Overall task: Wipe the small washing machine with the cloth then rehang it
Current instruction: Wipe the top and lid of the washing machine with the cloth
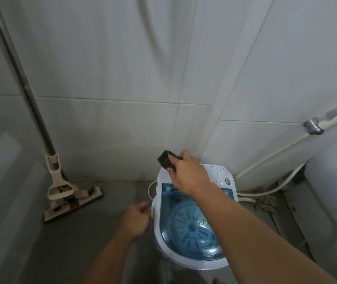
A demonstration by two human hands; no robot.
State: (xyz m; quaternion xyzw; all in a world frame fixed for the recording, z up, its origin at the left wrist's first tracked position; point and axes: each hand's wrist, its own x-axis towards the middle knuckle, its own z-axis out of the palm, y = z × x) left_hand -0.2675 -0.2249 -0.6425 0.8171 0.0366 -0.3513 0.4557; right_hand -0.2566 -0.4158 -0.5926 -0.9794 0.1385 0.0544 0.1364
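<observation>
A small white washing machine [222, 177] with a blue see-through lid [192, 228] stands on the floor against the tiled wall. My right hand [190, 173] grips a dark bunched cloth [166, 160] above the machine's far left corner. My left hand [135, 219] hangs beside the machine's left side, fingers curled, and it is unclear whether it touches the rim. Dark specks dot the white control panel around a round knob [228, 181].
A mop [69, 193] leans against the left wall, its flat head on the grey floor. White hoses [265, 160] run along the right wall to a metal tap [312, 126]. A large white appliance [335, 181] stands at the right.
</observation>
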